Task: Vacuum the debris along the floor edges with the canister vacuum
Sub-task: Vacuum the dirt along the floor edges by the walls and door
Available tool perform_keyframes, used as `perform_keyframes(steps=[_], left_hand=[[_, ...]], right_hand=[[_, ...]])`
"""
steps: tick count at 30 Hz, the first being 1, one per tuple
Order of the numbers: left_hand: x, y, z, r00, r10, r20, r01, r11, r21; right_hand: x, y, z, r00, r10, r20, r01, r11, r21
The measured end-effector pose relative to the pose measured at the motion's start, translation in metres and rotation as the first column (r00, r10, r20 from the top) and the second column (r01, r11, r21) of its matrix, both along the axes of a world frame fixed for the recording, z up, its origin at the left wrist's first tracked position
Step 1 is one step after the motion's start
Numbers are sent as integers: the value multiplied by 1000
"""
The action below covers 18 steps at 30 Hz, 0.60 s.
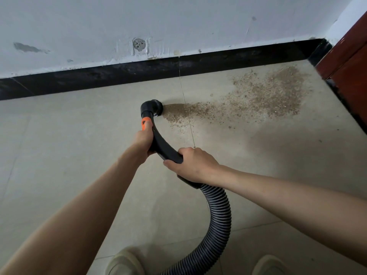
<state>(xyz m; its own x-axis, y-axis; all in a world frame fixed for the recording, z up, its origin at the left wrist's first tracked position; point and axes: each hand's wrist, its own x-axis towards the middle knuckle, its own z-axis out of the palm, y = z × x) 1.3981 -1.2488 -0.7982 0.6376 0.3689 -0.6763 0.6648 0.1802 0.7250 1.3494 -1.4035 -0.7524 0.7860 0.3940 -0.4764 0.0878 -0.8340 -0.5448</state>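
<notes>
A black round brush nozzle [153, 107] sits on the beige tile floor at the left tip of a trail of brown gritty debris [256, 94]. The debris widens to the right, toward the corner by the black baseboard [139, 74]. The nozzle joins a curved black wand handle [161, 144] with an orange switch part. My left hand [143, 140] grips the handle just below the orange part. My right hand [191, 164] grips the handle's lower end, where the ribbed grey hose [218, 221] begins. The hose loops down past the bottom edge. The canister is out of view.
A white, scuffed wall [178, 26] rises above the baseboard, with a patched round hole. A reddish-brown door frame [347, 56] stands at the right corner. My two light shoes [127, 262] show at the bottom edge, on either side of the hose.
</notes>
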Motion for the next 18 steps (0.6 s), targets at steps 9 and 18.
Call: perform_keyframes(steps=[9,18], left_hand=[[14,-11,6,995,-99,-2,99,995,9],[6,-7,5,997,-75,-7,76,997,18]], right_hand=[[6,-9,2,997,-67,-32,69,997,40],[5,-10,2,998,-31,-53,36,996,87]])
